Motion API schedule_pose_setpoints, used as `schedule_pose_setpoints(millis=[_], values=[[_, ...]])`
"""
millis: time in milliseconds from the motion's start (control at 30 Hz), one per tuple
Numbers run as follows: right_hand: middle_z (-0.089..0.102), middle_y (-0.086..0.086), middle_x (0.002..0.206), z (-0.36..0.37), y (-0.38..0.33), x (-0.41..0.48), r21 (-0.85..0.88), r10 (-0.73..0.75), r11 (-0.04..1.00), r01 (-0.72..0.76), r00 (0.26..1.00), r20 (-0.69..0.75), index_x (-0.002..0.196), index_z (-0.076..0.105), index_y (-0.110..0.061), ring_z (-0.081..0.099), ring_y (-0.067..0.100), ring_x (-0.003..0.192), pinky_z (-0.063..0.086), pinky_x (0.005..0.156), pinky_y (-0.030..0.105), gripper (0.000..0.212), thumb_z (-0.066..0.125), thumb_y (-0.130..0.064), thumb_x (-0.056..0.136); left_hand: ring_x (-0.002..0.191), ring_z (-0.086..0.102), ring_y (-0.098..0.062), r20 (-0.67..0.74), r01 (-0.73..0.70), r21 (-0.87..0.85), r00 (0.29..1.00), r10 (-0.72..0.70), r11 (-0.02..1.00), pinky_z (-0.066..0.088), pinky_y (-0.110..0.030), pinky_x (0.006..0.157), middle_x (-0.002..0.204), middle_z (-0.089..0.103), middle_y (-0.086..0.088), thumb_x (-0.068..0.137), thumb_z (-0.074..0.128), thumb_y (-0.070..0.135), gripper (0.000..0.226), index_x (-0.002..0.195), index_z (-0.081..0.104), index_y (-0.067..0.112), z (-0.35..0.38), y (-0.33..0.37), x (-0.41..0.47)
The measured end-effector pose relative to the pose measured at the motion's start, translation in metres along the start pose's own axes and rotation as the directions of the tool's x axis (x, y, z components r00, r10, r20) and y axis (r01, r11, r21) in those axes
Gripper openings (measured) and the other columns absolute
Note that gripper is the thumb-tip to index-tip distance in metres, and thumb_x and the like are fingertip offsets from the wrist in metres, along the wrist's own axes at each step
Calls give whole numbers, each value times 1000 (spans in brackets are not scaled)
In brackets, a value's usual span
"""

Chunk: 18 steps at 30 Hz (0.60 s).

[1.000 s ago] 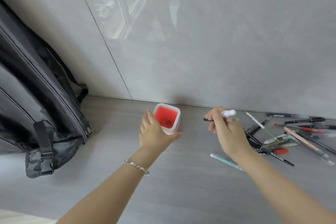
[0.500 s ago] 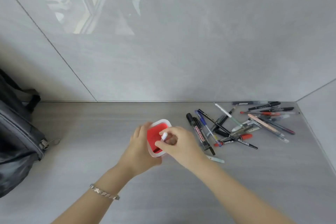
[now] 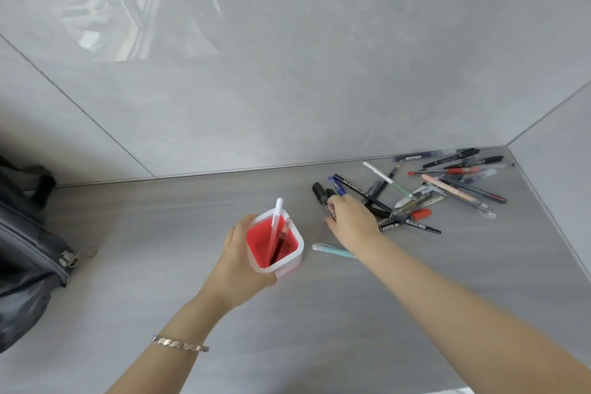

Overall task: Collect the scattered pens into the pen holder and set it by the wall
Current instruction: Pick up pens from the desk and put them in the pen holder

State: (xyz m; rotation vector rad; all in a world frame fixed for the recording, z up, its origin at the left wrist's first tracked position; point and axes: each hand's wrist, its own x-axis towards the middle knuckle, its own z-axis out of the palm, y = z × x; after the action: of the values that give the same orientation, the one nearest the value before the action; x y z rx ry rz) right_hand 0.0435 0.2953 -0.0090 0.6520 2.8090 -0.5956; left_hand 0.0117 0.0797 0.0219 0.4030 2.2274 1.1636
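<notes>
Left hand [image 3: 238, 261] wraps the pen holder [image 3: 275, 242], grip closed on its near-left side; holder upright on the grey bench [image 3: 319, 313], w/ a white pen [image 3: 275, 221] and a dark pen [image 3: 281, 243] leaning inside. Right hand [image 3: 350, 217] lies palm-down over the left edge of the pen pile [image 3: 431, 189] near the wall [image 3: 287, 73]; can't tell if its grip holds anything. Teal pen [image 3: 332, 249] lies btwn holder and right wrist. Backpack [image 3: 28, 249] far left.

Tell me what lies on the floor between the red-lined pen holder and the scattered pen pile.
In the head view, only a light-blue pen, beside the white, red-lined pen holder, partly under the right forearm.
</notes>
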Motion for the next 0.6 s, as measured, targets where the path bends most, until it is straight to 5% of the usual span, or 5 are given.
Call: schedule_pose_setpoints(millis=[100, 300, 400, 533, 600], values=[[57, 19, 118, 0, -14, 9, -168, 11, 986, 1, 997, 71, 114, 45, -1, 53, 37, 111, 47, 83, 42, 32, 53, -12, 86, 107, 42, -14, 3, 20, -27, 1000, -20, 999, 40, -12, 65, 121, 34, 5, 61, 72, 0, 85, 115, 24, 44, 0, 2, -2], [54, 19, 112, -8, -4, -24, -47, -77, 995, 86, 983, 167, 96, 43, -5, 55, 38, 99, 37, 69, 36, 14, 47, -13, 85, 109, 44, -16, 7, 45, -67, 999, -45, 997, 42, -14, 65, 124, 35, 5, 61, 70, 0, 87, 118, 23, 45, 3, 0, -1], [52, 13, 115, 5, 16, -49, -100, -104, 986, 132, 964, 246, 97, 45, -7, 56, 36, 99, 46, 75, 39, 17, 51, -17, 84, 111, 44, -17, 3, 62, -75, 998, -62, 995, 43, -17, 66, 125, 34, 5, 61, 70, 0, 90, 126, 23, 39, 4, -2, -1], [56, 11, 109, 14, 28, -58, -141, -28, 988, 60, 976, 218, 104, 50, -7, 58, 33, 100, 47, 75, 39, 21, 48, -21, 88, 111, 42, -18, -3, 65, -73, 998, -65, 995, 43, -16, 65, 126, 29, 5, 62, 70, -2, 93, 132, 21, 33, 6, -1, -2], [55, 11, 87, 5, 27, -60, 48, 53, 997, -63, 983, 178, 90, 51, -7, 56, 31, 82, 41, 63, 34, 14, 52, -19, 84, 110, 40, -17, -10, 77, -65, 997, -78, 995, 43, -17, 65, 125, 25, 6, 62, 70, -3, 95, 134, 19, 32, 6, 0, -2]])
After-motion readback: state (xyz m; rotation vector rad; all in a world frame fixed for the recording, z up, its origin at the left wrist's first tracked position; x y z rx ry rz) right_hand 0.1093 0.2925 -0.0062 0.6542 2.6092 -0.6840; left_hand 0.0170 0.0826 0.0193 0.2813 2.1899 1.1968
